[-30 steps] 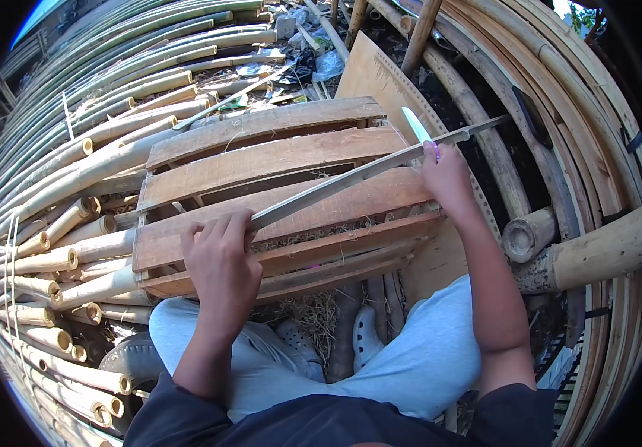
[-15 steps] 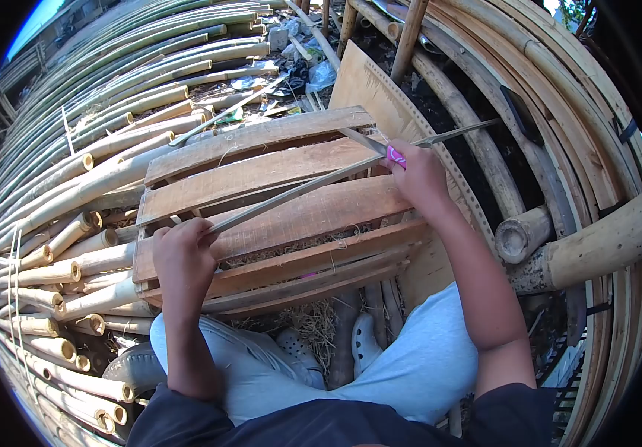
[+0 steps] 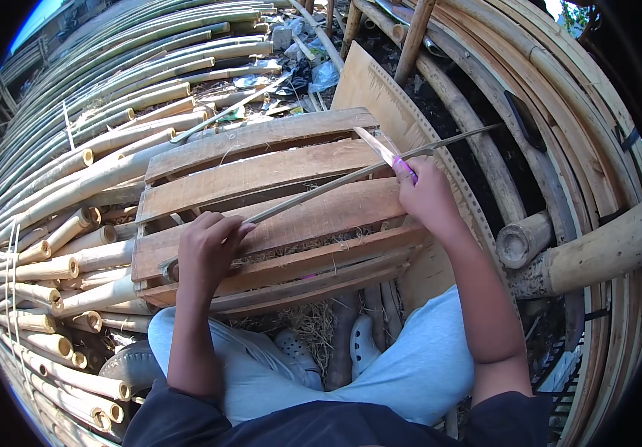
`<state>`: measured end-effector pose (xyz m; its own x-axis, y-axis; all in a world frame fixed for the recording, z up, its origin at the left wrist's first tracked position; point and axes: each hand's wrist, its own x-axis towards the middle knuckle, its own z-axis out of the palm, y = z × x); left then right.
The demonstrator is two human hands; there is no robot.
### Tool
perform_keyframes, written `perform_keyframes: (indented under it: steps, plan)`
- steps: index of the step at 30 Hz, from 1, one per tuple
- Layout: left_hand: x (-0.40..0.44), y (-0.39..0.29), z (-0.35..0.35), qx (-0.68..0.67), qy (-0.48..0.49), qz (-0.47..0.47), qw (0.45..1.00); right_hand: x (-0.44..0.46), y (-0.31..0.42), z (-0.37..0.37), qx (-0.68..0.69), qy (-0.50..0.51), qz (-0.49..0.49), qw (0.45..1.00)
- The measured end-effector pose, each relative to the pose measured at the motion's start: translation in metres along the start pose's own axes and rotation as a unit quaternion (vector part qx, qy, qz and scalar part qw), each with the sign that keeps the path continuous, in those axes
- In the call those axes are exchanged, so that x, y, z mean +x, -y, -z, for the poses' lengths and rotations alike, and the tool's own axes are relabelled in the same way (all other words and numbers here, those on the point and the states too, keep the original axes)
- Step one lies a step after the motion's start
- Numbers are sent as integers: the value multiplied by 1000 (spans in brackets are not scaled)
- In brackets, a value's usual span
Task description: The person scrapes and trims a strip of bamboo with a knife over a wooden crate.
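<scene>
A long thin bamboo strip (image 3: 321, 189) runs slantwise over a slatted wooden crate (image 3: 254, 177), its far end rising to the upper right. My left hand (image 3: 208, 244) is closed around the strip near its lower end, and a short piece sticks out left of the fist. In my right hand (image 3: 427, 192) is a knife (image 3: 377, 144) with a pink-purple handle, fingers wrapped round it. Its bright blade points up and left, and the strip passes by the knife at the hand. Whether the edge touches the strip I cannot tell.
Stacked bamboo poles (image 3: 90, 264) fill the left side. A plywood sheet (image 3: 369, 89) leans behind the crate. Long wooden strips curve along the right, with a dark phone-like object (image 3: 523, 119) on them. A thick bamboo pole (image 3: 596, 249) juts in at right.
My left hand has moved right along the crate, and the strip's end now shows left of it. My right hand has shifted slightly right and down, with the knife blade turned brighter.
</scene>
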<state>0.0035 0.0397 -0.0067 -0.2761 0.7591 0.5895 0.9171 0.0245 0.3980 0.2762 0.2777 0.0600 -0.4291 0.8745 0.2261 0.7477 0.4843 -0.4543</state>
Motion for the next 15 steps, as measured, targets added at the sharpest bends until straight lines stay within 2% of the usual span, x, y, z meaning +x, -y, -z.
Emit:
perform_keyframes:
  steps: [5,7,8,10,15]
  plan:
    - [0,1,-3,22,-1,-12,1000,9,3,-7,-85,-6,-68,994]
    - [2,2,-2,22,8,-14,1000,-5,35,-15,80,131,-177,972]
    - [2,2,-2,22,7,-14,1000,-5,35,-16,81,130,-176,972]
    - [2,2,-1,28,9,-14,999,-3,30,-24,-38,69,-60,995]
    - [3,2,0,23,6,-18,1000,15,7,-11,-92,42,-118,988]
